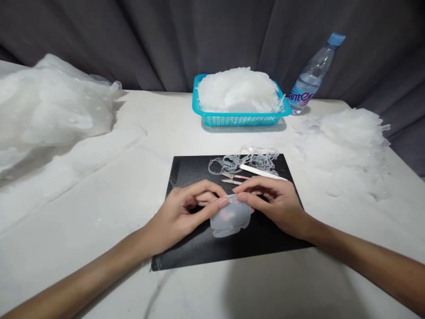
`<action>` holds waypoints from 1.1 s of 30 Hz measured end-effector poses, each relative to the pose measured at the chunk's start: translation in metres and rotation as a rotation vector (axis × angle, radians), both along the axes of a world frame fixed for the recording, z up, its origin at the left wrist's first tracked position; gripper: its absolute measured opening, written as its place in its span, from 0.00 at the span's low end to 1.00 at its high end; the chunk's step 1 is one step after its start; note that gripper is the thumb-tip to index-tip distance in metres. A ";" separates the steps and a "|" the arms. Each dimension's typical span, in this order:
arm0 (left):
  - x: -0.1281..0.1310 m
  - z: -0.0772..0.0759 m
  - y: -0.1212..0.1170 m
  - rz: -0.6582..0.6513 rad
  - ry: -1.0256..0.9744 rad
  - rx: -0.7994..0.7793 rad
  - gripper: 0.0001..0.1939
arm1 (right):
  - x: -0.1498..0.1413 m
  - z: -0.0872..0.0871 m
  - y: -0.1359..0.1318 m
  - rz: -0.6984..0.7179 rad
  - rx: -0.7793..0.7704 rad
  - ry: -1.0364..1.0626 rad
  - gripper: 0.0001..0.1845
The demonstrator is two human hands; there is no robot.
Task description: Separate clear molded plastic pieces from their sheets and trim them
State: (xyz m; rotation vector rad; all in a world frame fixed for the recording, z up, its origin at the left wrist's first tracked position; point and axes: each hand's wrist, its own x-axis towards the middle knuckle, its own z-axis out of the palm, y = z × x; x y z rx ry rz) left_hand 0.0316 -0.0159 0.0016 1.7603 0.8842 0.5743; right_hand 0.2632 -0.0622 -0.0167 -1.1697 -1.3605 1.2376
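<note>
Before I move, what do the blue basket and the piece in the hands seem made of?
Basket: probably glossy molded plastic, given its perforated wall.

Held piece: perhaps silicone or soft plastic; it looks translucent, smooth, with a pinkish tint showing through.

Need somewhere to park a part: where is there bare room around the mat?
Bare: the white table on the near side of the black mat, and the strip between mat and blue basket. Crowded: the mat's far half, with coiled strips, snips and a white stick; its middle, under left hand, right hand and pouch.
</note>
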 end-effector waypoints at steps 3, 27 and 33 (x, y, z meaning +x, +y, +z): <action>0.001 0.000 0.001 0.005 -0.010 -0.043 0.10 | 0.000 -0.001 0.002 0.000 -0.017 0.007 0.05; -0.002 -0.010 0.013 0.254 -0.133 -0.111 0.17 | -0.003 -0.014 0.010 0.046 -0.118 0.148 0.21; -0.001 -0.015 0.013 0.193 -0.055 -0.028 0.17 | -0.003 -0.016 0.012 0.052 -0.072 0.175 0.26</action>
